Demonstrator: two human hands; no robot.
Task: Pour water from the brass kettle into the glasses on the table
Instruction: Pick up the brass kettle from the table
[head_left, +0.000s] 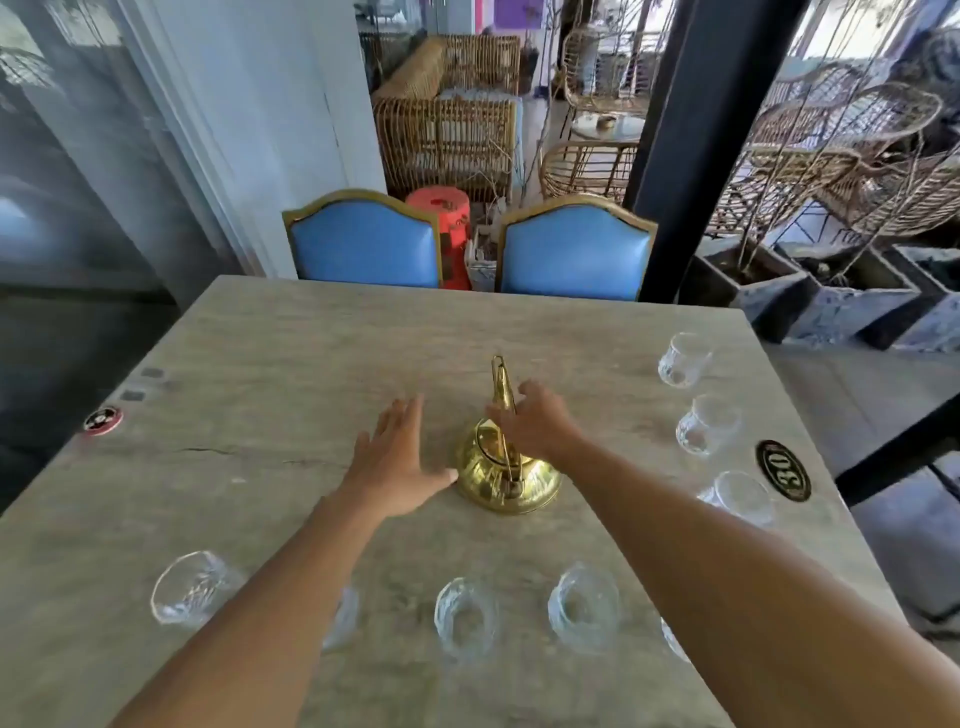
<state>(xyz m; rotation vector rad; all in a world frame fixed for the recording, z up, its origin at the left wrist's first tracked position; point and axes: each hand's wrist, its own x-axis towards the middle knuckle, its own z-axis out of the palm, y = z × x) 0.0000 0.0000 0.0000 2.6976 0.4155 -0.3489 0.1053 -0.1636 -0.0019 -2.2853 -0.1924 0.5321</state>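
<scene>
A shiny brass kettle (506, 475) stands in the middle of the stone table (291, 358), its thin handle upright. My right hand (535, 418) hovers over the handle with fingers spread, holding nothing. My left hand (397, 457) lies flat beside the kettle on its left, thumb near the body. Clear glasses stand along the near edge, among them one (189, 587) at the left, one (465, 618) in the middle and one (584, 605) further right. Three more glasses line the right edge, the farthest glass (683, 358) near the corner. My forearms hide parts of two near glasses.
Two blue chairs (366, 241) stand at the far side of the table. A black oval number plate (783, 470) sits by the right edge, and a round red-and-black badge (103, 420) by the left edge. Wicker furniture and planters lie beyond.
</scene>
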